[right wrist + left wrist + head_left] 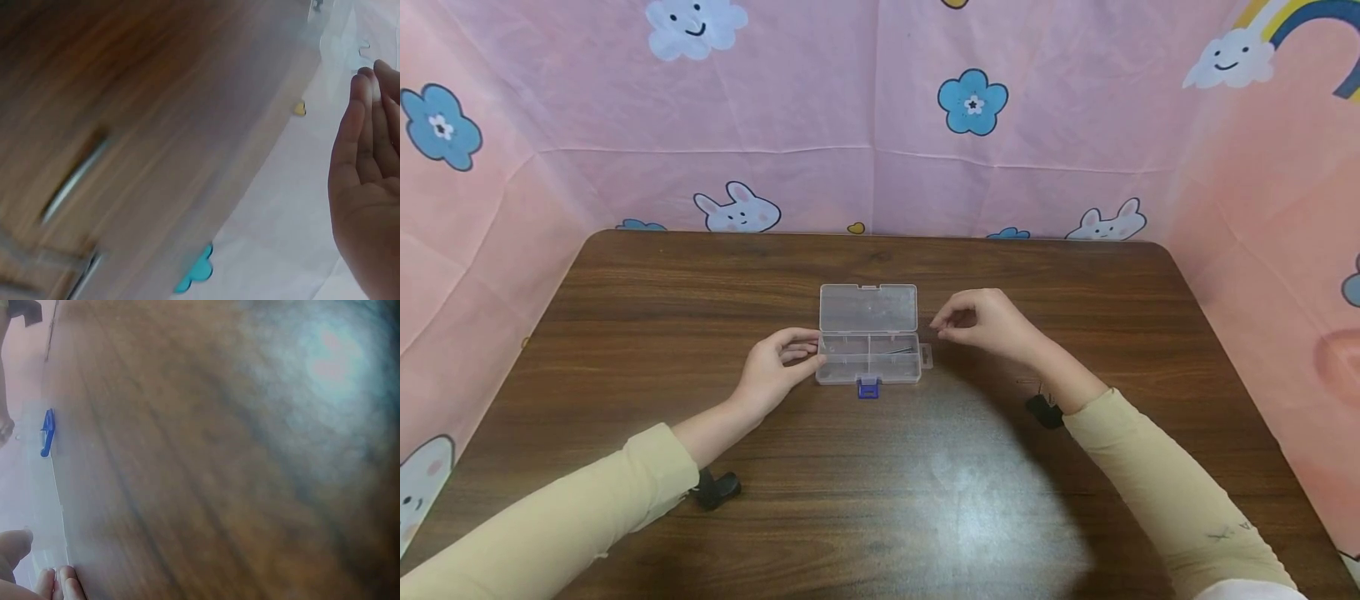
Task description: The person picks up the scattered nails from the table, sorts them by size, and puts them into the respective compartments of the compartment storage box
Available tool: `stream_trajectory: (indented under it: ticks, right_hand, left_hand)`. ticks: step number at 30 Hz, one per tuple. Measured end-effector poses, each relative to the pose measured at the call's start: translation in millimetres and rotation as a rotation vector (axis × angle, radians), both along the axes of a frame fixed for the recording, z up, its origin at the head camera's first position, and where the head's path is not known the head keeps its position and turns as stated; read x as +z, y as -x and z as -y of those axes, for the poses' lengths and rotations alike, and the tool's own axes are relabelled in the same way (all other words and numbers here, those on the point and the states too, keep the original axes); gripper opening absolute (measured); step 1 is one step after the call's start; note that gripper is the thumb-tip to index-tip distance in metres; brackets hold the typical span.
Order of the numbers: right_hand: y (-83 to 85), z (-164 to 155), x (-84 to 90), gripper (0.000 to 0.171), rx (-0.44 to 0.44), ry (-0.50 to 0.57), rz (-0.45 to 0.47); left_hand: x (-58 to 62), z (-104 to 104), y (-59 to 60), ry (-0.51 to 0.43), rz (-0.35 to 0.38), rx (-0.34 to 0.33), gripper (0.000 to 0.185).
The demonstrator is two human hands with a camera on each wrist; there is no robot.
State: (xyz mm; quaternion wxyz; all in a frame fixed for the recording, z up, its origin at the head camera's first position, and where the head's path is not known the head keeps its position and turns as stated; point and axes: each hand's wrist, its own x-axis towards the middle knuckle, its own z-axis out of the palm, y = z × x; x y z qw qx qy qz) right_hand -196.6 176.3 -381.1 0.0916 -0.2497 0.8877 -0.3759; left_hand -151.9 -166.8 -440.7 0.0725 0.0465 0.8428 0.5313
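I see the clear compartment box (868,357) mid-table, lid open toward the far side, blue latch (868,388) on its near edge. My left hand (773,367) grips its left end, fingers curled. My right hand (987,322) hovers just right of it, fingertips pinched together; whether they hold anything I cannot tell.

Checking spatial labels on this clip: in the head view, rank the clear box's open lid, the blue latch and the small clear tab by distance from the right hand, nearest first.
1. small clear tab: on the table at the box's right end, just below-left of the right hand.
2. open lid: at the box's far side, left of the hand.
3. blue latch: at the box's near edge, farthest.
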Motion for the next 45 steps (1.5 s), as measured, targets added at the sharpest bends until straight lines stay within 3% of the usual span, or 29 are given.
stream_trajectory:
  ticks: [11,34,45]
  right_hand:
    - [-8.8,-43,8.7,0.012,-0.109,-0.062,-0.031]
    - [-27.5,-116,-3.6,0.01,-0.257,-0.098,-0.037]
    - [-33.8,-133,-9.6,0.013,-0.241,-0.1,0.076]
  left_hand:
    - [1.2,-1,-0.4,-0.002,0.009,0.001,0.041]
    - [2.2,0,-1.1,0.002,0.029,0.001,0.041]
    - [1.1,0,-1.4,-0.001,0.021,0.003,0.041]
